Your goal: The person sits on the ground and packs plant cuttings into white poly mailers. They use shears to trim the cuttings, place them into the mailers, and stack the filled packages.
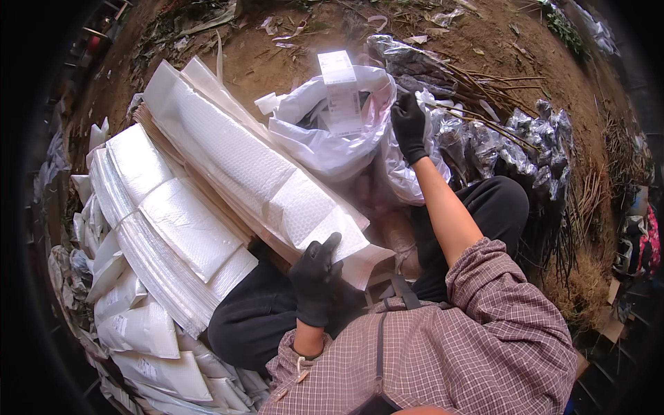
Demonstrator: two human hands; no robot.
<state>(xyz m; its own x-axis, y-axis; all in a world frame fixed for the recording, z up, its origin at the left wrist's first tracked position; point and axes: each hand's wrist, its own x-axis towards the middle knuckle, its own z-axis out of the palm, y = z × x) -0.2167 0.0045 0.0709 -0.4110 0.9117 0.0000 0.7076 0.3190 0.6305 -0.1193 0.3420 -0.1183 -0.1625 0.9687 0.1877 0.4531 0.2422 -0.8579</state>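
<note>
My left hand (317, 280), in a black glove, is at the near end of a long white bubble mailer (254, 161), with a finger over its edge. The mailer slants away to the upper left, on top of others. My right hand (409, 127), also gloved, is curled at the mouth of a white plastic bag (404, 176); whether its fingers pinch anything is hidden. Beside it stands an open white plastic bag (321, 155) with its rim rolled out. A strip of printed white labels (340, 98) hangs over that rim into it.
A strapped stack of bubble mailers (171, 212) lies at the left, above a pile of filled mailers (140, 332). Bundles of bare-stemmed plants (482, 83) and silvery plastic-wrapped bundles (498, 140) lie at the right. Bare soil (259, 57) with scraps stretches beyond.
</note>
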